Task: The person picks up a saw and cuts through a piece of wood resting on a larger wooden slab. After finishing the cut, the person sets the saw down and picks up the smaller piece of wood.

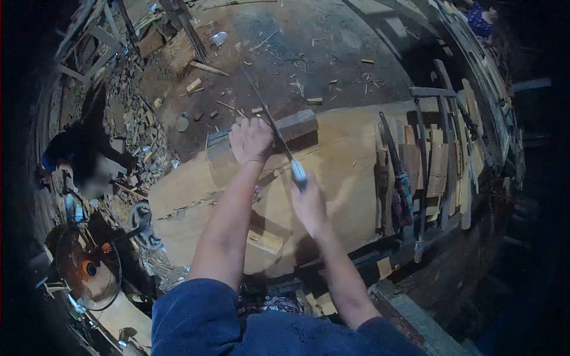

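My right hand point(309, 204) is closed around the pale handle of a long, thin-bladed saw point(274, 126). Its blade points up and to the left, crossing a dark wooden beam point(297, 124) that lies on the worn wooden bench point(350, 154). Just left of the blade, my left hand point(250, 140) rests on the beam with its fingers bent over the top. What lies under those fingers is hidden. A small light wood block point(265, 240) sits on the bench between my forearms.
Wood strips point(436, 166) and a bow-shaped frame point(420, 148) stand at the bench's right. A fan point(89, 270) is at lower left, with a crouching person point(77, 157) above it. Scraps point(145, 127) litter the ground. Another person point(481, 21) is at upper right.
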Demonstrator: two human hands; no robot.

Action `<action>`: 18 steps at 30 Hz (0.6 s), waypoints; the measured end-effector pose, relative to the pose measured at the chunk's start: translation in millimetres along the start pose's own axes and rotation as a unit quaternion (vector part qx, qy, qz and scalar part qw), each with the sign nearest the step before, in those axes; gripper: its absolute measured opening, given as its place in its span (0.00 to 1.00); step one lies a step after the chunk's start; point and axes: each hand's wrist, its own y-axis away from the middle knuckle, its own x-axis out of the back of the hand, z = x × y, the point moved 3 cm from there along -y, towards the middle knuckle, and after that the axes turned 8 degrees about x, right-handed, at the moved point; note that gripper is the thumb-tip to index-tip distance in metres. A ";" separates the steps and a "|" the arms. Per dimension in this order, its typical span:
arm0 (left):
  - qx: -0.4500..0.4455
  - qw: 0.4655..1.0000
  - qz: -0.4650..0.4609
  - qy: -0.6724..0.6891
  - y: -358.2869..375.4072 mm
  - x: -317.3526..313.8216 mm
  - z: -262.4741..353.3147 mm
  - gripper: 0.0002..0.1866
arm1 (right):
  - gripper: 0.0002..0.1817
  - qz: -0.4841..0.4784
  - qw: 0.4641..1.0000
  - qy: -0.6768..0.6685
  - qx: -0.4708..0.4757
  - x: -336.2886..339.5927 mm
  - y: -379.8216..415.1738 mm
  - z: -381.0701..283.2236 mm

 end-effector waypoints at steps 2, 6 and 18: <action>0.009 1.000 -0.011 -0.011 -4.1 4.9 2.6 0.18 | 0.18 0.008 1.000 -0.008 0.022 -2.5 -4.3 -1.2; 0.023 0.999 -0.030 -0.013 -1.5 5.8 2.1 0.18 | 0.17 0.021 0.998 0.006 0.057 29.5 73.1 27.4; 0.020 1.000 0.004 -0.010 0.4 -1.4 1.6 0.19 | 0.14 0.026 0.998 -0.002 0.061 16.7 30.6 12.9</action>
